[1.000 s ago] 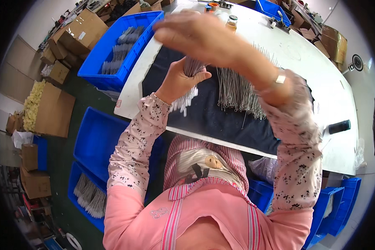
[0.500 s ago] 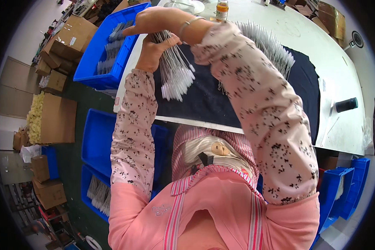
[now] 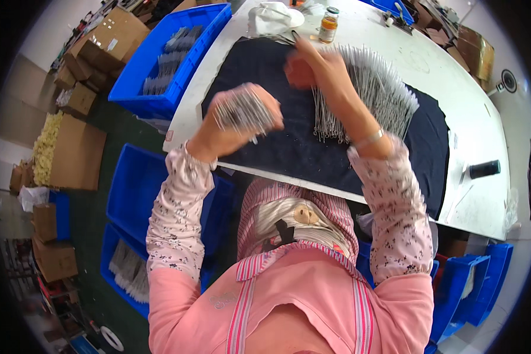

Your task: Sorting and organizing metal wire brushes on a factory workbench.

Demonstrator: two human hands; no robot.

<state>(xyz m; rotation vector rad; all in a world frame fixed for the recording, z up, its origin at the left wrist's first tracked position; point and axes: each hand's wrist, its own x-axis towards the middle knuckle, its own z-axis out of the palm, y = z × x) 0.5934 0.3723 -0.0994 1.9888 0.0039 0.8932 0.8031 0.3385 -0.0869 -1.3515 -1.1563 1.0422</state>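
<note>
My left hand (image 3: 233,127) is closed round a bundle of thin wire brushes (image 3: 245,110) over the dark cloth, their wire ends toward me and smeared by motion. My right hand (image 3: 315,68) is raised apart from it, near the far edge of the cloth; its fingers are blurred, so I cannot tell whether they hold anything. A small dark loop (image 3: 295,35) shows just beyond its fingertips. Beside the right wrist, a large pile of similar brushes (image 3: 371,88) with white bristle tips and looped wire ends lies on the dark cloth (image 3: 295,150).
The white table (image 3: 481,135) carries a glass jar of amber contents (image 3: 328,26), a white cap-like cloth item (image 3: 271,17) and a black cylinder (image 3: 485,169). A blue crate (image 3: 124,88) with brush bundles stands at the left. More blue bins (image 3: 133,183) sit below.
My hands have moved apart. The left has come nearer with the bundle, turning its wire ends toward me; the right has shifted right and off the bundle.
</note>
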